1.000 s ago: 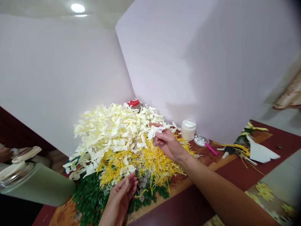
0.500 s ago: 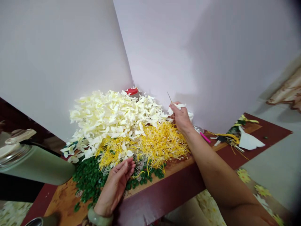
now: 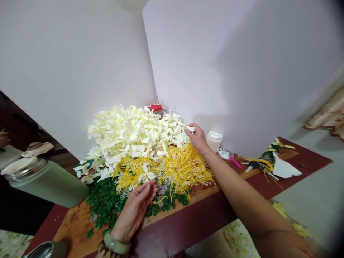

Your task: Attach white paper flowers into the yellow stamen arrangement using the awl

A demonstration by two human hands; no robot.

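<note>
My right hand (image 3: 197, 138) is closed at the right end of a heap of cream-white artificial petals (image 3: 129, 132). A white petal piece (image 3: 191, 129) shows between its thumb and fingers; a thin pointed tool at the fingertips is mostly hidden. My left hand (image 3: 138, 204), with a pale green bangle (image 3: 116, 243) on its wrist, has its thumb and curled fingers close together above the table's front edge. What they hold, if anything, is hidden. Just beyond those fingertips lies a white flower (image 3: 147, 173). Yellow stamens (image 3: 185, 168) and green plastic pieces (image 3: 104, 200) surround it.
A large green flask (image 3: 51, 182) stands at left, with a metal cup (image 3: 45, 251) near the front. Behind my right forearm are a white jar (image 3: 214, 140), a small dish (image 3: 225, 153) and a pink stick (image 3: 235, 162). A red-lidded container (image 3: 156, 107) sits against the wall.
My right hand has come down and left, from beside the white jar to the petal heap's edge. The thin tool it held upright is now barely visible. My left hand keeps its pose.
</note>
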